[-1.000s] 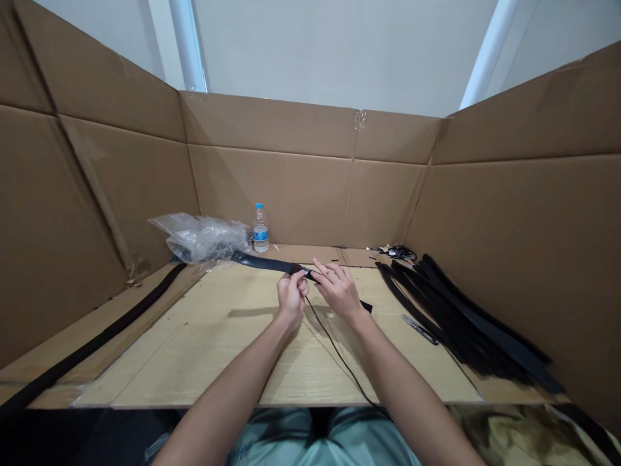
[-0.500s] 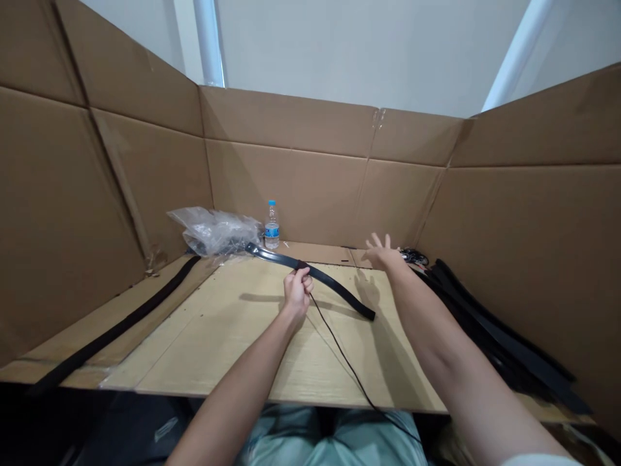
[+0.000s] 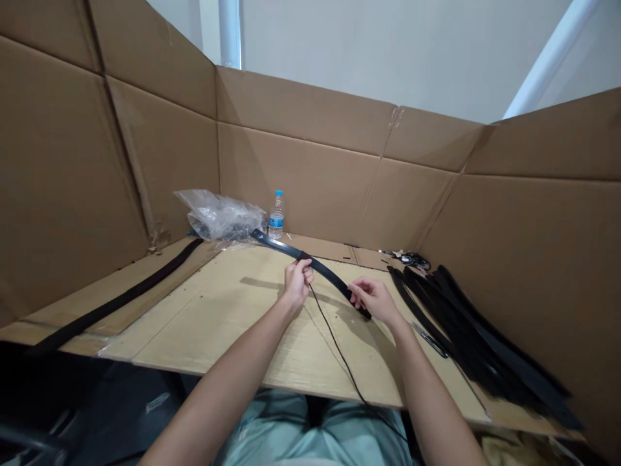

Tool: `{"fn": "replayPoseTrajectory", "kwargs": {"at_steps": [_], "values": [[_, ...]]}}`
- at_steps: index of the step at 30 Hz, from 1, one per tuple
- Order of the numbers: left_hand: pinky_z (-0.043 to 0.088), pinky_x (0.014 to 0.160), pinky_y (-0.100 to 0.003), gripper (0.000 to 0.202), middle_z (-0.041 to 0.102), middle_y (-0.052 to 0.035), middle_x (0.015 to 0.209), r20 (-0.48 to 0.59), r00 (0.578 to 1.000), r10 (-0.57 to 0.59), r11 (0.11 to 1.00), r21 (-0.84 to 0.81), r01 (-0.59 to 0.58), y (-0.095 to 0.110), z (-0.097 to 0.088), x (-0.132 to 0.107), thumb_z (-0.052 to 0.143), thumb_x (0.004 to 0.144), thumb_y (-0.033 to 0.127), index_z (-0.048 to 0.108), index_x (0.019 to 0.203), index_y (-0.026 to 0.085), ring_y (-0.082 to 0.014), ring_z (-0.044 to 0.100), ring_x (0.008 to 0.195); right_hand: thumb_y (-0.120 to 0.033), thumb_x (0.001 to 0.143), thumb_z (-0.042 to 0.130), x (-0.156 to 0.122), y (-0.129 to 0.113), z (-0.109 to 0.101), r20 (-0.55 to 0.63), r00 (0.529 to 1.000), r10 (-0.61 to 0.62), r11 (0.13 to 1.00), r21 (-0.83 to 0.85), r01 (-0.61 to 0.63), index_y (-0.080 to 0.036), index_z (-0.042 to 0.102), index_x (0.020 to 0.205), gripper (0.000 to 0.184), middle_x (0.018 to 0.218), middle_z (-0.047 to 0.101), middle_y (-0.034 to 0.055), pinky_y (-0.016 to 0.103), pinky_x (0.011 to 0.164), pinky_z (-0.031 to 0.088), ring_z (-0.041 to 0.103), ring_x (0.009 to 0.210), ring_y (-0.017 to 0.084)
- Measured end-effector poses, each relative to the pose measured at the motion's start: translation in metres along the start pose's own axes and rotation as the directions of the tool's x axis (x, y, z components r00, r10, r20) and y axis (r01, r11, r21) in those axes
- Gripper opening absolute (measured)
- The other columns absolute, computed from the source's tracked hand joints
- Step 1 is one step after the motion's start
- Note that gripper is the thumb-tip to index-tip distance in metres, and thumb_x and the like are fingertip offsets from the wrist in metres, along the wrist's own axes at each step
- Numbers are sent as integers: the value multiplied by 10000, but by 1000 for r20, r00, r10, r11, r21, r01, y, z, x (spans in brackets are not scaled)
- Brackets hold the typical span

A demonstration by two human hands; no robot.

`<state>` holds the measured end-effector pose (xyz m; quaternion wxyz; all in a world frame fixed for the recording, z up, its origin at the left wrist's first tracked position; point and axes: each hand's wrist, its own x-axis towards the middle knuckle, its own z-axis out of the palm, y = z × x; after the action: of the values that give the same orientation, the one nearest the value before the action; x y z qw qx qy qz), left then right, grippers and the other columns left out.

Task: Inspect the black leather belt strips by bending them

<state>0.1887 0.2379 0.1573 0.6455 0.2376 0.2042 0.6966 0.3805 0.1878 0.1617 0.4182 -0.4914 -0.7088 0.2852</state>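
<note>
A long, curved black strip (image 3: 330, 274) with a shiny left part is held above the table. My left hand (image 3: 297, 283) is closed around its middle, where a dark band wraps it. From beside that hand a thin black cord (image 3: 334, 340) runs down over the table edge toward my lap. My right hand (image 3: 372, 298) has its fingers pinched together at the strip's right part, near the lower end. Those fingers partly cover the strip, and their exact contact is hard to see.
Cardboard walls (image 3: 301, 168) enclose the table (image 3: 233, 323). At the back stand a water bottle (image 3: 276, 217) and a clear plastic bag (image 3: 220, 217). One black strip (image 3: 121, 298) lies left; several black strips (image 3: 485, 343) lie right, near scissors (image 3: 431, 341) and tangled cables (image 3: 411, 259).
My right hand has come back from the far right, its spread fingers closing at the strip's right end. The left hand keeps its hold. The view has shifted slightly.
</note>
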Motion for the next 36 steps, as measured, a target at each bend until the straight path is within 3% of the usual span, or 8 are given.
{"fn": "replayPoseTrajectory", "kwargs": {"at_steps": [5,13,15,20,24,29,33,36], "values": [[122,348,-174,418,178,120,468,-38,999,20,997,-69,-23,7,-2,7,638,602,90,237,575,202,1,178,349,-495,745,688,-23,0,0,426,891,159,956,158,-247,-107,627,766,394,668,658,65,189,422,426,569,498,104],[130,328,-173,480,101,104,490,-61,998,-15,952,-305,-4,53,-17,22,563,722,59,116,624,203,-18,138,352,-386,669,791,-25,12,-2,991,25,133,737,-81,-671,-92,628,1050,508,937,702,149,277,575,574,703,806,228],[135,326,-173,490,91,100,491,-59,998,3,944,-328,-23,59,-21,24,555,743,64,98,632,202,-23,132,355,-371,688,770,-13,21,5,986,96,136,729,-34,-683,-103,588,1134,551,1006,687,172,355,698,577,689,907,254],[133,319,-175,488,92,96,490,-72,997,-18,932,-362,-10,63,-24,26,535,766,66,88,627,203,-29,124,357,-319,837,489,38,53,-10,-87,961,262,942,239,-236,-204,444,1318,497,1362,492,182,448,913,491,503,1247,238],[126,312,-171,431,100,92,479,-87,995,-54,904,-428,12,63,-23,26,465,804,54,108,613,203,-32,132,348,-409,850,394,42,65,-51,-419,894,161,985,117,-123,-257,428,1320,495,1446,406,135,461,960,463,415,1328,239],[125,312,-172,423,101,96,480,-76,996,-57,903,-430,19,63,-21,24,468,807,59,118,619,204,-31,128,348,-440,760,653,-27,46,-76,247,959,138,890,394,-230,-185,566,1040,389,1161,627,158,397,751,558,660,965,258],[116,315,-168,416,94,95,486,-84,994,-72,905,-425,30,61,-19,24,452,822,60,112,629,203,-28,128,348,-399,705,757,-75,42,-56,955,288,74,716,150,-682,-99,583,1040,483,939,688,188,364,592,571,700,770,268],[113,313,-166,408,94,94,486,-72,994,-80,903,-429,42,60,-16,23,436,831,63,109,630,203,-28,131,346,-387,728,737,-67,54,-42,899,405,166,692,186,-698,-114,565,1135,520,1028,678,195,382,695,576,692,889,266]]}}
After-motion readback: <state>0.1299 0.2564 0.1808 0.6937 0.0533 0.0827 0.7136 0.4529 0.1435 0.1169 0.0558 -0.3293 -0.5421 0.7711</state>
